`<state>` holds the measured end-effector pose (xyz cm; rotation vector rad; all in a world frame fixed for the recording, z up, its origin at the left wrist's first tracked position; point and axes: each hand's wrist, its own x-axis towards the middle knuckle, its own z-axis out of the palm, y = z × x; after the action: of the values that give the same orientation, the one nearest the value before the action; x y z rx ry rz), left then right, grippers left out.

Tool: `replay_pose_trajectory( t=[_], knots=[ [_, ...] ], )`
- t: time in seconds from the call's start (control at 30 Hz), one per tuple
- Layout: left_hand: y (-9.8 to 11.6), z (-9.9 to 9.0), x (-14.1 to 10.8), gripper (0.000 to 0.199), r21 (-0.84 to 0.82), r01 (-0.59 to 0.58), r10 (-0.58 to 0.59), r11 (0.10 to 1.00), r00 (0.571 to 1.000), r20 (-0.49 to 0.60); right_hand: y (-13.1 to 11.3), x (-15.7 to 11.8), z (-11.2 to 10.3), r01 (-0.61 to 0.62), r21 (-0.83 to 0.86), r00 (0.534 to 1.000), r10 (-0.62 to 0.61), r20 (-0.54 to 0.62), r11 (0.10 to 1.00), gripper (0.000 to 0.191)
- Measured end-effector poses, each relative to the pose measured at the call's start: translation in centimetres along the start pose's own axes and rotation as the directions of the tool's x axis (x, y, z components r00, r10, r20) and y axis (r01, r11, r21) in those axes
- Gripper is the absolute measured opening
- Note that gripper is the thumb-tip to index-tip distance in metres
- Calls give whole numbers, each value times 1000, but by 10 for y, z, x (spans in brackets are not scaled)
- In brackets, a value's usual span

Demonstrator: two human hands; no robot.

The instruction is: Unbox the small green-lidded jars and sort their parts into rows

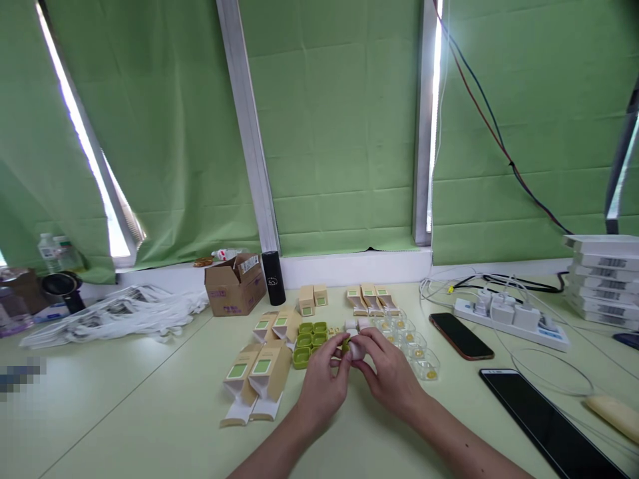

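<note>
My left hand [326, 378] pinches a small green piece [345, 346] at the middle of the table. Against it, my right hand [393, 371] grips a small white rounded piece [356, 350]; the fingers partly hide both, so their kind is unclear. Just beyond my fingers stand several small white pieces [351, 324]. To the left of my hands lie green square cups [313, 328] in two columns. Clear plastic trays with yellow spots [424, 362] sit to the right. Open cream cartons with green labels [269, 366] lie at the left.
More cream cartons [368, 293] stand behind my hands. A brown cardboard box [234, 289] and a black cylinder [273, 278] are at the back. On the right lie a phone [462, 336], a power strip [514, 322], a tablet [544, 419], loose cables and stacked white boxes [606, 279]. White strips [120, 316] lie far left.
</note>
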<state>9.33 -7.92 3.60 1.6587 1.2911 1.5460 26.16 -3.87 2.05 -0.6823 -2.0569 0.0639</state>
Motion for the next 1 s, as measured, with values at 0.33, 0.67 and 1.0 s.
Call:
replay_pose_trajectory(
  t=[0.33,0.67,1.0],
  knots=[
    [-4,2,-1,34,106,-73,68,992,996,57,0,-1,1,27,-125,997,-17,80,992,39],
    [3,4,1,28,129,-61,51,990,996,76,-5,0,6,28,-124,998,-19,66,992,41],
    [-7,3,3,28,81,-29,24,996,997,70,-4,-1,12,12,-141,999,-6,46,990,36]
  ],
)
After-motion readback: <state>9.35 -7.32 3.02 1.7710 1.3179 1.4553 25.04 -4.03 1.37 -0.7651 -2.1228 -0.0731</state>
